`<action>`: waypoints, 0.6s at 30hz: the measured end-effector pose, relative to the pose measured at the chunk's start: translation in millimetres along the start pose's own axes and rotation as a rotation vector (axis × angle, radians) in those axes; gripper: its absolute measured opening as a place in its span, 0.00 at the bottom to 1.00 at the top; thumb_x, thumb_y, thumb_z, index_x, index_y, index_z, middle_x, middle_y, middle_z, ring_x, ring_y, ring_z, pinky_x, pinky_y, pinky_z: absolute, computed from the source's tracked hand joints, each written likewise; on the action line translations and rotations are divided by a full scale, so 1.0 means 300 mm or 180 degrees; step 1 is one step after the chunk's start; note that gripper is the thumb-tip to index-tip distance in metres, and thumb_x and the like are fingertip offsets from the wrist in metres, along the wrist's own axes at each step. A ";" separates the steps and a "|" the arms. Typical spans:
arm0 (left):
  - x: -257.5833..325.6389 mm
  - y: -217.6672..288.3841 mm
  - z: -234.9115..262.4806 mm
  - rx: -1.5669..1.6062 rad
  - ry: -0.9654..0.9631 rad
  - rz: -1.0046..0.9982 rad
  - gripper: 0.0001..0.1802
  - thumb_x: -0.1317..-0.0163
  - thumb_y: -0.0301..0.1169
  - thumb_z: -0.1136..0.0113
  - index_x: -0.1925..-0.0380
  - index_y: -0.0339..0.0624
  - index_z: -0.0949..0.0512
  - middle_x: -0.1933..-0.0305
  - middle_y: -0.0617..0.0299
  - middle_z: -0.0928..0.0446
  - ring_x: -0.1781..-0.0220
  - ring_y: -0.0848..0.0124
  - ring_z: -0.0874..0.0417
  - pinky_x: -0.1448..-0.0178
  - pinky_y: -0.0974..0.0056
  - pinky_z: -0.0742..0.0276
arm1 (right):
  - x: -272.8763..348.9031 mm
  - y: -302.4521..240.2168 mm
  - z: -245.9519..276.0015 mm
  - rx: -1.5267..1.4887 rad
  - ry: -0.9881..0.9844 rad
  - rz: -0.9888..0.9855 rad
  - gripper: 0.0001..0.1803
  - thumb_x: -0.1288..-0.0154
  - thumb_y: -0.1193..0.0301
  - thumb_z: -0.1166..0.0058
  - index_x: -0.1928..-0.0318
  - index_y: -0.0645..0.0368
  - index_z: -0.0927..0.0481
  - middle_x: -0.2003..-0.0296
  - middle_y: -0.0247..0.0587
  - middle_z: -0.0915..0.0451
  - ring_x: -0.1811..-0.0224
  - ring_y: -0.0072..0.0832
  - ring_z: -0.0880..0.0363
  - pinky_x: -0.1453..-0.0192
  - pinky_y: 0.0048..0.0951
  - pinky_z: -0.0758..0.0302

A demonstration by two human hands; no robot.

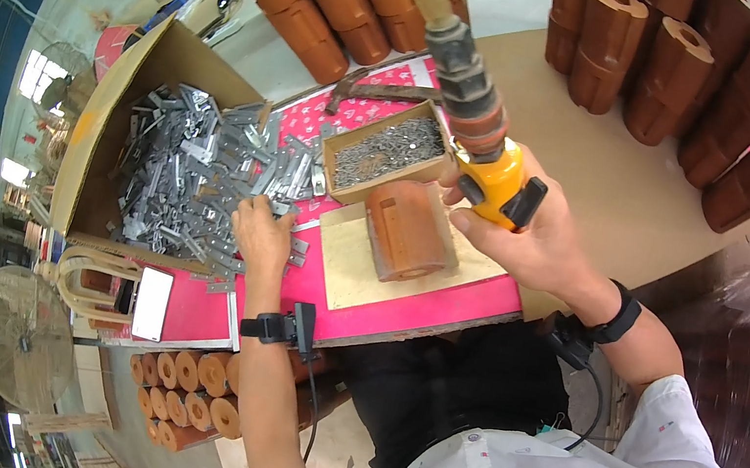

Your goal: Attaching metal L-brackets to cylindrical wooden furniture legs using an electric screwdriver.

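In my right hand (535, 226) is a yellow-and-black power driver (495, 180), its fingers wrapped round the body. A red and dark grey part with a pale tube stretches from it toward the top. Just beneath lies a reddish-brown wooden furniture leg (408, 232), on its side on a pale board (339, 268). My left hand (262, 233) rests at the near right edge of a heap of metal brackets (188, 168), fingers slightly bent and apart, tips among the pieces. Whether a bracket lies under those fingertips is hidden.
A small box of screws (389, 152) and a hammer (384, 90) lie behind the leg. The brackets spill from a large cardboard box (98, 138). Brown legs (607, 50) stand in rows at the back right; more are stacked below the pink table (400, 321). A phone (152, 304) is left.
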State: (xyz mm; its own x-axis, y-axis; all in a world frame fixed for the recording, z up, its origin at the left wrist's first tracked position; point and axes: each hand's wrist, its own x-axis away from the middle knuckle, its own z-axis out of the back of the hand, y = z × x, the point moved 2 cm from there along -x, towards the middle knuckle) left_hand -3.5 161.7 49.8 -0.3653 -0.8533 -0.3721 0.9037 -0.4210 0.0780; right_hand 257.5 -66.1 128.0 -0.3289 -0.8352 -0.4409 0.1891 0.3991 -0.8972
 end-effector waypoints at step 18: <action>0.053 -0.012 0.180 0.0859 0.0989 -0.0143 0.11 0.39 0.26 0.43 0.57 0.35 0.19 0.61 0.47 0.18 0.58 0.53 0.18 0.52 0.56 0.25 | 0.016 0.005 -0.005 -0.0071 0.0065 0.0128 0.24 0.42 0.71 0.37 0.46 0.63 0.29 0.62 0.35 0.23 0.61 0.19 0.27 0.54 0.24 0.27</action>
State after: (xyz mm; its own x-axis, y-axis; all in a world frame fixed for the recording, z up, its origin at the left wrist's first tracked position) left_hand -24.7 133.0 93.5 -0.2810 -0.7160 -0.6391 0.7824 -0.5565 0.2795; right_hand 254.8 -69.0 124.4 -0.3404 -0.8105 -0.4768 0.1818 0.4407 -0.8790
